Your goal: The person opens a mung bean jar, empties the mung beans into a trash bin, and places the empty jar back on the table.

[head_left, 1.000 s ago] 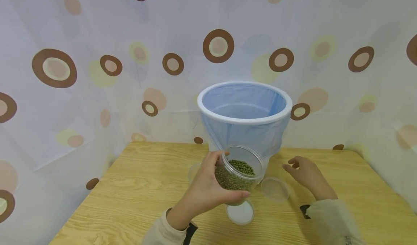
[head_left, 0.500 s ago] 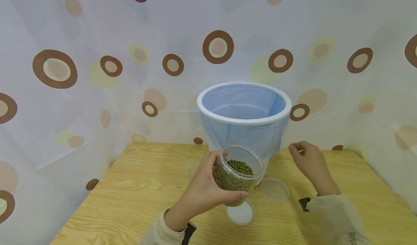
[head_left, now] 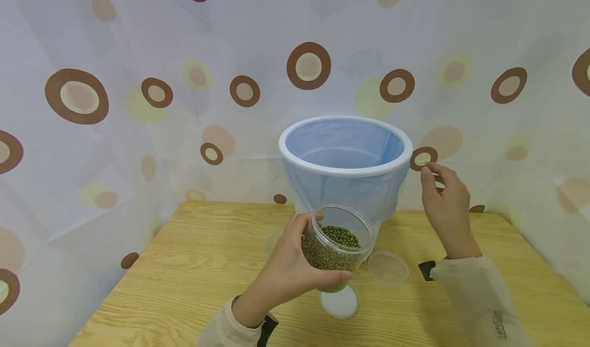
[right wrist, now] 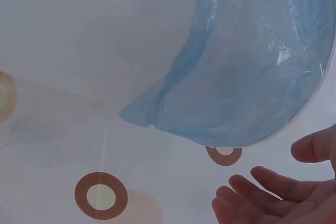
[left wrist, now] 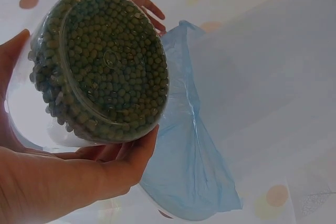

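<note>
In the head view my left hand [head_left: 295, 265] grips a clear plastic jar [head_left: 338, 247] tilted mouth-up. It is partly filled with green mung beans [head_left: 341, 237]. The left wrist view shows the beans through the jar's base [left wrist: 113, 59], my thumb and fingers around its side. My right hand [head_left: 447, 208] is raised just right of the bin [head_left: 348, 172], its fingers loosely bent. From the right wrist, the thumb [right wrist: 315, 145] stands apart from the fingers [right wrist: 268, 198], and no held thing shows. A tiny speck at the fingertips in the head view is too small to identify.
The bin has a white rim and a light-blue bag lining, and stands at the wooden table's [head_left: 221, 265] back edge. A clear lid [head_left: 388, 268] lies right of the jar. Nearer the front is a white round lid [head_left: 339, 302]. Another clear round piece [head_left: 273, 242] is partly hidden.
My right hand has risen from low over the table beside the bin to near rim height. The left hand and the jar have barely moved.
</note>
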### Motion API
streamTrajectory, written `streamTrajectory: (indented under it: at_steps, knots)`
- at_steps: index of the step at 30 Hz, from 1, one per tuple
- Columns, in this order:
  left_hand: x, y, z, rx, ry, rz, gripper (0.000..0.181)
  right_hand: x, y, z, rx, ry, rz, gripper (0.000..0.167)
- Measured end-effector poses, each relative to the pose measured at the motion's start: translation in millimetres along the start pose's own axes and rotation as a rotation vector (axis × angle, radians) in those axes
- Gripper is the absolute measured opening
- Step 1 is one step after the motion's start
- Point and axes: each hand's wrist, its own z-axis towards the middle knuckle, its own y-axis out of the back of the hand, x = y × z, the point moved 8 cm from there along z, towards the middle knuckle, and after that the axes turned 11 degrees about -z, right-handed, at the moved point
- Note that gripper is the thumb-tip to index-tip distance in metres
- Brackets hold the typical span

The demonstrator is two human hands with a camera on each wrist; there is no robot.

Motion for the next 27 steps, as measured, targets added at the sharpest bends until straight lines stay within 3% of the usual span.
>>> streamTrajectory:
  at_steps: [7, 15, 22, 27]
  knots:
    - [0.4, -0.1, 0.1, 0.003, 0.014, 0.013, 0.082, 19.4, 2.6, 16.4, -0.008, 0.07, 0.087, 0.051]
    - [2.1, -0.4, -0.8, 0.001, 0.016, -0.001, 0.082, 23.2, -8.3, 37.8, 0.104, 0.041, 0.134, 0.059]
    - [2.1, -0.5, -1.5, -0.002, 0.009, -0.017, 0.083, 15.6, -22.0, 51.1, 0.243, -0.016, 0.219, 0.062]
    - [3.6, 0.1, -2.0, -0.006, 0.029, 0.003, 0.084, 9.8, -34.6, 58.7, 0.291, -0.028, 0.275, 0.06]
